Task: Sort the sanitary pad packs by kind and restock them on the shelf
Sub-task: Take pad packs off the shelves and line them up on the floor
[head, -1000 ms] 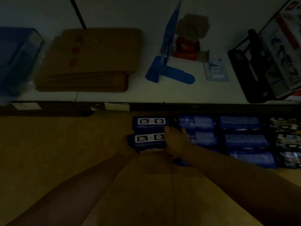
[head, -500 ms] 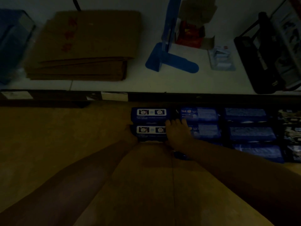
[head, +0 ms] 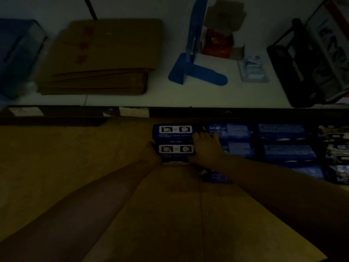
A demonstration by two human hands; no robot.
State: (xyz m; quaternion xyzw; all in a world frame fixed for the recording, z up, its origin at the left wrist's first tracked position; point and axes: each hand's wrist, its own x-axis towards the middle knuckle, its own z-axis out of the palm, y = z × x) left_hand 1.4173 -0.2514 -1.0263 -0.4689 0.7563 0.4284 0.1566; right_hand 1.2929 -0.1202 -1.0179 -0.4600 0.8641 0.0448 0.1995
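Shelf: brown shelf (head: pixel 75 157) holds rows of dark blue plastic pad packs (head: pixel 283 131).
Grip: my left hand (head: pixel 152 154) and right hand (head: pixel 206 148) clasp the near white-labelled pack (head: pixel 176 149) by its ends.

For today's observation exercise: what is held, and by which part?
The nearer dark-blue pack: left hand at its left end, right hand at its right end.

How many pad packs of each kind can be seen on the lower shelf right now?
Dark blue packs with white panels: 2
Plain blue packs: 6, one partly hidden under the right forearm
Dark patterned packs: 3, too dim to identify
Total: 11 packs
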